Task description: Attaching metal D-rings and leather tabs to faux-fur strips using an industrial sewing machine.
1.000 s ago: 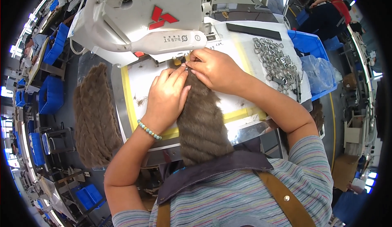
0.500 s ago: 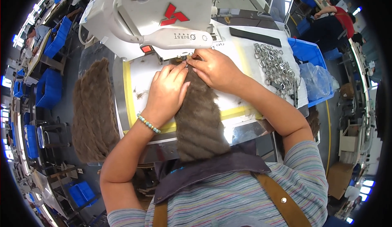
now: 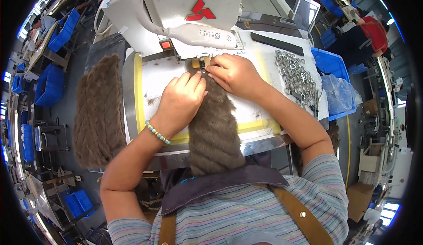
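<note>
A long brown fur strip (image 3: 215,146) runs from the sewing machine (image 3: 194,7) toward my body and hangs over the table's front edge. On its left edge my left hand (image 3: 183,97) presses with curled fingers, the fingertips close to the machine's foot. From the other side my right hand (image 3: 233,74) pinches at the strip's far end, beside a small black strap piece (image 3: 202,64). This piece stands under the needle area, with a yellow part (image 3: 195,63) to its left. My fingers hide much of the strip's far end.
Several metal rings and clasps (image 3: 297,75) lie on white sheeting at the right, below a black bar (image 3: 276,43). A blue bin (image 3: 328,60) holds clear plastic. More brown fur (image 3: 100,113) lies at the left. A person in red (image 3: 373,33) stands far right.
My left fingertips have drawn back slightly toward me, and the black strap piece now shows between my hands. The whole view has shifted a little.
</note>
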A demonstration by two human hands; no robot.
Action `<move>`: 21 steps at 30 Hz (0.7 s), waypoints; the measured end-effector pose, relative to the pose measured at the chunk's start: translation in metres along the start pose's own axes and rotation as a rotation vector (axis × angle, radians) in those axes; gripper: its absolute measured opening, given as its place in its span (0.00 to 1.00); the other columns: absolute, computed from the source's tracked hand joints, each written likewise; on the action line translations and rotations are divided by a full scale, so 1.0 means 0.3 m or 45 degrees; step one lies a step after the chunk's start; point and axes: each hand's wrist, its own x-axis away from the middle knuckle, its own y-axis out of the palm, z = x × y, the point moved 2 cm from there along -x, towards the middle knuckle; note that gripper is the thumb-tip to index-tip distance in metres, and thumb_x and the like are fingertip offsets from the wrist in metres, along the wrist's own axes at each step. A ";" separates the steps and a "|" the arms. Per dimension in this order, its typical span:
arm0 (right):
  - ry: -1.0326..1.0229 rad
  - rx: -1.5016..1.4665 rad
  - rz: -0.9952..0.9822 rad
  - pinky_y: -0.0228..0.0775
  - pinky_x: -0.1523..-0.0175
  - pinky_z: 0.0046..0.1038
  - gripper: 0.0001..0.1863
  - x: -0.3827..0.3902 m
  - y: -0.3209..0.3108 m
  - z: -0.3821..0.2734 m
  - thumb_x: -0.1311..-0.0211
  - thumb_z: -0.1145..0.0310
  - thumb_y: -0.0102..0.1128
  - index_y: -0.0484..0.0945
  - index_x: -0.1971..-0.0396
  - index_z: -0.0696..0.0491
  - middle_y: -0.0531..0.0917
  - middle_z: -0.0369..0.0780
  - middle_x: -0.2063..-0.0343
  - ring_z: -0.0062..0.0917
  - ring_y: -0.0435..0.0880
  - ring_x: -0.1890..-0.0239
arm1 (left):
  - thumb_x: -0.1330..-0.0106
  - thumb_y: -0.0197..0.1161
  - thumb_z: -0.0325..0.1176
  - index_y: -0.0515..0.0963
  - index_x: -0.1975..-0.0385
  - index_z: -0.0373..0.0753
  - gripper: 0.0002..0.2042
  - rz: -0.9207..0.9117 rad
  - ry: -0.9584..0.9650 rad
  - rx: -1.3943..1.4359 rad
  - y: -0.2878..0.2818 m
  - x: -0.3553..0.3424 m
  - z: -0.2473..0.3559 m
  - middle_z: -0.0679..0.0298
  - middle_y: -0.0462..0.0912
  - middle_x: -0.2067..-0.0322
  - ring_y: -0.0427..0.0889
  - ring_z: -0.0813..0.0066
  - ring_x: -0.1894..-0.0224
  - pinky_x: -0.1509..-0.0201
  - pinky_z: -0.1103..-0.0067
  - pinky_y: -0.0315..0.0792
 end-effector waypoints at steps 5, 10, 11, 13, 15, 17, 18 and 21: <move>-0.178 0.215 0.048 0.80 0.58 0.29 0.10 -0.011 0.012 -0.023 0.45 0.69 0.69 0.89 0.61 0.51 0.85 0.33 0.64 0.27 0.87 0.60 | 0.33 0.72 0.34 0.85 0.57 0.34 0.11 -0.036 -0.095 0.031 -0.052 -0.001 0.013 0.57 0.88 0.57 0.85 0.60 0.54 0.50 0.67 0.79; -0.215 0.331 -0.028 0.80 0.60 0.28 0.07 -0.047 0.003 -0.038 0.46 0.69 0.66 0.85 0.66 0.51 0.83 0.33 0.66 0.25 0.86 0.62 | 0.33 0.72 0.35 0.85 0.64 0.36 0.08 0.026 -0.248 0.253 -0.033 0.004 -0.054 0.56 0.87 0.66 0.85 0.58 0.61 0.57 0.65 0.78; -0.207 0.336 -0.029 0.80 0.60 0.28 0.07 -0.052 0.001 -0.041 0.46 0.69 0.66 0.85 0.66 0.51 0.83 0.33 0.66 0.25 0.86 0.62 | 0.33 0.72 0.35 0.85 0.65 0.35 0.09 0.088 -0.306 0.316 -0.035 0.002 -0.068 0.55 0.86 0.68 0.86 0.57 0.63 0.58 0.64 0.78; -0.222 0.380 -0.029 0.79 0.62 0.28 0.05 -0.062 -0.002 -0.046 0.46 0.69 0.66 0.83 0.69 0.51 0.82 0.33 0.67 0.25 0.86 0.63 | 0.32 0.72 0.33 0.85 0.63 0.32 0.10 0.148 -0.402 0.439 -0.024 0.006 -0.104 0.53 0.88 0.68 0.88 0.58 0.65 0.58 0.67 0.80; -0.226 0.357 0.008 0.79 0.63 0.28 0.05 -0.056 -0.023 -0.069 0.46 0.69 0.67 0.83 0.69 0.51 0.82 0.32 0.67 0.25 0.86 0.64 | 0.31 0.72 0.33 0.86 0.61 0.31 0.09 0.151 -0.474 0.550 -0.012 0.010 -0.115 0.53 0.89 0.67 0.90 0.61 0.63 0.57 0.70 0.81; -0.236 0.332 0.047 0.79 0.63 0.28 0.06 -0.047 -0.055 -0.103 0.47 0.68 0.67 0.83 0.68 0.51 0.82 0.32 0.67 0.25 0.85 0.64 | 0.30 0.72 0.32 0.87 0.59 0.31 0.09 0.156 -0.551 0.656 0.000 0.021 -0.128 0.52 0.90 0.65 0.91 0.64 0.62 0.55 0.73 0.82; -0.324 0.342 0.082 0.78 0.63 0.28 0.08 -0.033 -0.079 -0.123 0.47 0.68 0.68 0.84 0.67 0.51 0.82 0.32 0.67 0.24 0.85 0.65 | 0.29 0.71 0.31 0.85 0.55 0.30 0.10 0.130 -0.617 0.943 0.019 0.023 -0.134 0.53 0.91 0.61 0.91 0.67 0.58 0.52 0.74 0.82; -0.481 0.340 0.202 0.78 0.64 0.28 0.11 -0.016 -0.117 -0.157 0.49 0.67 0.70 0.86 0.64 0.50 0.83 0.31 0.66 0.23 0.85 0.66 | 0.25 0.69 0.30 0.82 0.46 0.29 0.14 0.067 -0.734 1.521 0.035 0.019 -0.129 0.57 0.91 0.54 0.89 0.75 0.51 0.44 0.77 0.81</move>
